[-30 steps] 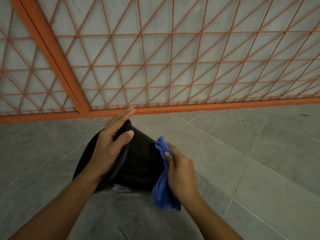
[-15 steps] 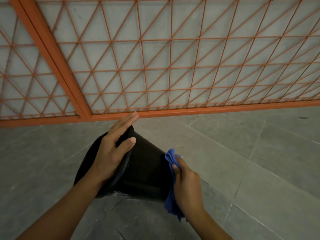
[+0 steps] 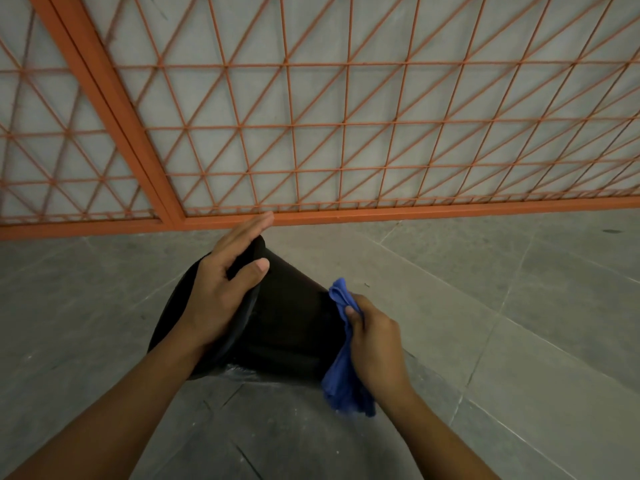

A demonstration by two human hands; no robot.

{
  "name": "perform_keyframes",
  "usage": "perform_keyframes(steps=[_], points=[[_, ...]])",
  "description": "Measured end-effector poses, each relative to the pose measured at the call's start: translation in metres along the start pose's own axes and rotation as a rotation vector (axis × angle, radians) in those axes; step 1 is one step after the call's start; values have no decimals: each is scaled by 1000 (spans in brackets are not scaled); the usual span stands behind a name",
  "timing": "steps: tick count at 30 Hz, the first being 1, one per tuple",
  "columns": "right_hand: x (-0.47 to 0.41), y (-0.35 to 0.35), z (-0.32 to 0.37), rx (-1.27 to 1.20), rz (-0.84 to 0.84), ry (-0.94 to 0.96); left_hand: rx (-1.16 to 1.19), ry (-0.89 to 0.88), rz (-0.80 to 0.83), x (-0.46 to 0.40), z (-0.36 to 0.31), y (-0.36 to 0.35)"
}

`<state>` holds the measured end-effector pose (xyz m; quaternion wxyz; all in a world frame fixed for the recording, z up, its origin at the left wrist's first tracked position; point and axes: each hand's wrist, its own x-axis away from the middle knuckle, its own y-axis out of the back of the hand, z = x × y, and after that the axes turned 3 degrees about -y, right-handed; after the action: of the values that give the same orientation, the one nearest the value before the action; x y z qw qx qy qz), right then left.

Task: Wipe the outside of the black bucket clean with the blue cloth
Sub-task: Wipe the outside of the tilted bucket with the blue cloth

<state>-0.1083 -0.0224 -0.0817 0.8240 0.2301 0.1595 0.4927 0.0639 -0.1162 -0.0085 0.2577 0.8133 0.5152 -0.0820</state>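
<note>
My left hand (image 3: 221, 299) grips the bucket (image 3: 291, 327) rim at frame centre, fingers hidden inside. Right hand (image 3: 375, 344) bunches the cloth (image 3: 341, 372) against its side, hiding the base.

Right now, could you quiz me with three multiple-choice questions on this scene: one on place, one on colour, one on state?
1. Where is the cloth?
A. against the bucket's side
B. inside the bucket
C. hung on the fence

2. What colour is the fence?
A. green
B. orange
C. white

3. How is the bucket standing?
A. upright
B. upside down
C. tipped on its side

Answers:
1 A, the right hand presses it there.
2 B, the bars are orange.
3 C, the left hand holds its rim sideways.
</note>
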Motion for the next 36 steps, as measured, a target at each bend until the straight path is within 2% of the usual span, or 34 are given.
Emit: perform_keyframes(steps=[4,9,14,19,24,29,34,36], points=[[6,3,-15,74,-43,-108,11,1,-4,-1,0,2],[5,5,-2,23,6,20,16,-16,29,-2,0,1],[-3,8,-31,115,-23,-181,-8,-27,39,-6,-2,-4],[8,8,-15,48,-10,-34,14,-20,50,-8,2,-1],[-6,8,-33,106,-9,-202,40,-11,24,-7,1,-1],[9,9,-23,106,6,-37,32,-31,64,-4,2,4],[-6,10,-32,116,5,-210,31,-31,50,-5,1,5],[10,10,-28,142,-3,-159,27,-37,61,-4,2,6]])
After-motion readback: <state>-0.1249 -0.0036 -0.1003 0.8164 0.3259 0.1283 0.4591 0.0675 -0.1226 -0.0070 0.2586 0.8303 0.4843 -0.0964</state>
